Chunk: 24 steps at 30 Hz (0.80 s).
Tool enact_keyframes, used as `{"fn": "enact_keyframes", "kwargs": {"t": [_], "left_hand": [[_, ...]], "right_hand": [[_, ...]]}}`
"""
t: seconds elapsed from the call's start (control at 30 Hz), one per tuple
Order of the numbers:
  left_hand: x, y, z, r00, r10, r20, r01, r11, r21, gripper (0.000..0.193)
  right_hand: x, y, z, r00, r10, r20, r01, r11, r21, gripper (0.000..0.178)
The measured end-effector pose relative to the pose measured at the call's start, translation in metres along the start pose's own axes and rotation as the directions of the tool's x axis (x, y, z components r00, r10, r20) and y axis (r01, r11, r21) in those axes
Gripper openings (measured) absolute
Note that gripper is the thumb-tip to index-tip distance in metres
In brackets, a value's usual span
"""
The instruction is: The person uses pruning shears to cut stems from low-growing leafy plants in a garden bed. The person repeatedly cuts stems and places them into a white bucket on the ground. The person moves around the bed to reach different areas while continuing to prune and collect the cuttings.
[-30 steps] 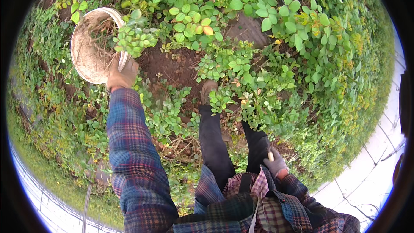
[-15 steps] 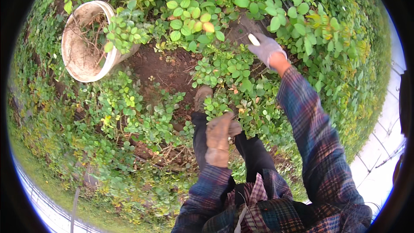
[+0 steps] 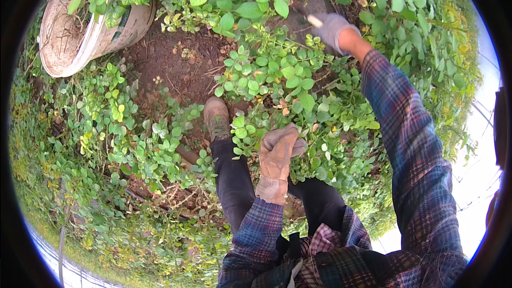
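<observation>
My right hand [image 3: 333, 32], in a pale grey glove, reaches out among the low leafy plants [image 3: 288, 69] at the upper right. It is closed around a tool with a white handle [image 3: 314, 21]; the working end is too small and blurred to make out. Closer to my body, my left hand [image 3: 278, 152] wears a worn tan work glove. Its fingers are curled together above the leaves in front of my legs, and whatever may be inside them is hidden.
A dirty white bucket [image 3: 114, 34] lies tipped at the upper left, with dry twigs [image 3: 66, 24] inside. Bare brown soil [image 3: 178, 64] shows between the plants. My brown boot [image 3: 216, 114] stands among the stems.
The view has shifted, so the bucket and soil sit farther left and higher. My right hand stays among the leaves with the white-handled tool; my left hand remains curled near my legs.
</observation>
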<state>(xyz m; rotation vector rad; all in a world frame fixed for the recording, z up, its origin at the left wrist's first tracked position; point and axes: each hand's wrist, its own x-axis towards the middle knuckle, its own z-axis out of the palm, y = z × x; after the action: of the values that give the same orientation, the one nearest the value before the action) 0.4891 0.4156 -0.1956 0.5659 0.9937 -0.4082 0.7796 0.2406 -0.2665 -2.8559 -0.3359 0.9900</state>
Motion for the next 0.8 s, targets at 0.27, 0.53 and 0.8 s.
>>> {"fn": "enact_keyframes", "kwargs": {"t": [0.27,0.53,0.8], "left_hand": [[0.013,0.025,0.003,0.998,0.042,0.045,-0.038,0.996,-0.074,0.037],[0.023,0.039,0.004,0.995,0.055,0.08,-0.049,0.995,-0.082,0.036],[0.025,0.053,0.014,0.997,0.069,0.035,-0.068,0.996,-0.05,0.036]], "right_hand": [[-0.049,0.02,-0.003,0.859,0.315,0.404,-0.503,0.667,0.55,0.077],[-0.021,0.004,0.014,0.782,0.351,0.516,-0.606,0.623,0.494,0.072],[-0.02,0.001,0.028,0.994,0.081,0.077,-0.101,0.949,0.298,0.055]]}}
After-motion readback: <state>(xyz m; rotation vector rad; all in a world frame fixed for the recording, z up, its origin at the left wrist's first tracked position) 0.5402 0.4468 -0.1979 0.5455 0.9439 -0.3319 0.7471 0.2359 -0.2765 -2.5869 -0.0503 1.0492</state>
